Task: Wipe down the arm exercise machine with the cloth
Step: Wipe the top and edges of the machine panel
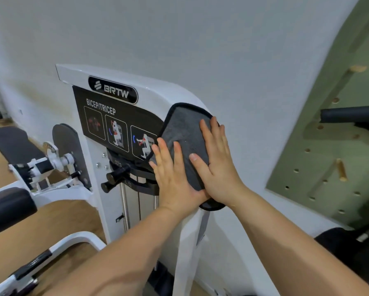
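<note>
White wall (222, 50) fills most of the view. A pale green pegboard (339, 146) takes up the right side, with short wooden pegs (340, 169) stuck in some of its holes. Wood-toned floor (57, 221) shows at the lower left.

Against the wall, running from centre frame to the bottom edge, stands the arm exercise machine (158, 90), a white frame with a rounded upper right corner. A black seat pad (12, 144) sits at the left edge, with another dark pad (6, 208) below it. A black padded roller (350, 114) pokes in from the right edge.

On the machine's face is a black placard (98, 116) reading BICEP/TRICEP, with three small exercise drawings. Above it is an oval badge (113, 89) marked BRTW.

The cloth (185, 133), grey with a dark stitched border, lies flat against the machine's upper right corner, just right of the placard and covering the placard's lower right end.

Both bare forearms come up from the bottom of the frame. The right hand (217, 165) presses flat on the right half of the cloth, its fingers straight and a little spread and its thumb laid across the middle. The left hand (175, 178) presses on the cloth's lower left part, its fingers likewise straight and fanned, reaching over the cloth's left edge. Neither hand curls round anything.

Below the placard, a black knob (113, 178) juts out beside the chrome guide rods.
</note>
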